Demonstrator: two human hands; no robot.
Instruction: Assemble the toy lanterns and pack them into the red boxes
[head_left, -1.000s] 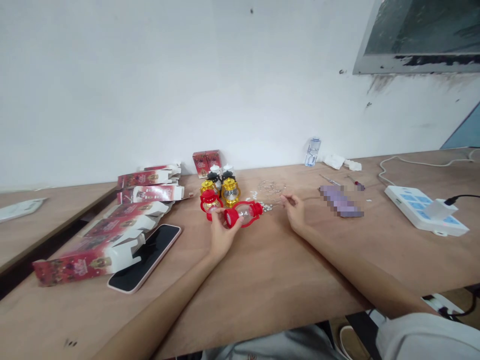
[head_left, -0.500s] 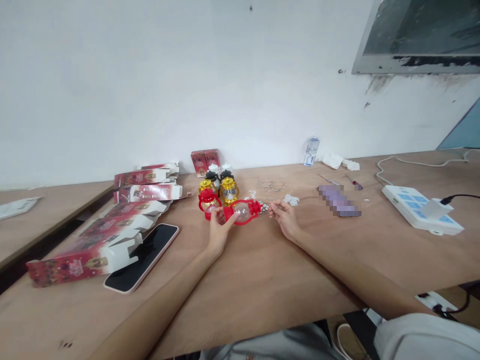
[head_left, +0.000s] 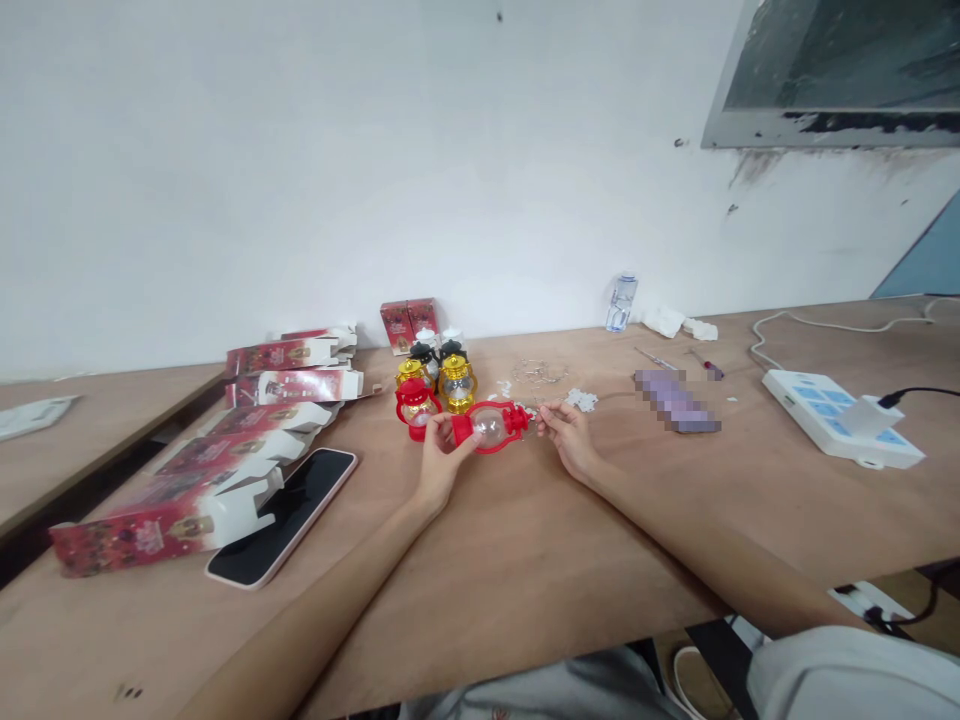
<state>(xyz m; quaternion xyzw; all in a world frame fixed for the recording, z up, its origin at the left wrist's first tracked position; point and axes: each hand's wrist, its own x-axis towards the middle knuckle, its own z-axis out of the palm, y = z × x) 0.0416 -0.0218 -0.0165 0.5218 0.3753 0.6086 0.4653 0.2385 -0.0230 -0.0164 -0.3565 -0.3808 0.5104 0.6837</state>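
My left hand (head_left: 441,462) is closed round the base of a small red lantern (head_left: 491,428) with a clear globe. The lantern lies on its side in the air, its top pointing right. Close to that top, my right hand (head_left: 566,435) pinches what looks like a thin wire; its far end is too fine to follow. Just behind my left hand stands another red lantern (head_left: 418,405), upright. Beyond it are gold lanterns (head_left: 458,384), black lanterns (head_left: 453,349) and white ones. Thin wire pieces (head_left: 541,372) and small white parts (head_left: 581,400) lie behind my right hand.
Opened red boxes (head_left: 142,530) line the left, beside a phone (head_left: 285,515). Two red boxes (head_left: 409,322) stand by the wall. Rightward are a bottle (head_left: 621,302), crumpled tissue (head_left: 664,322), a screwdriver (head_left: 709,366), a blurred purple item (head_left: 675,400) and a power strip (head_left: 817,415).
The red lantern in my left hand has moved slightly right and turned a little, bringing its top nearer my right fingers. My right hand has stayed nearly in place.
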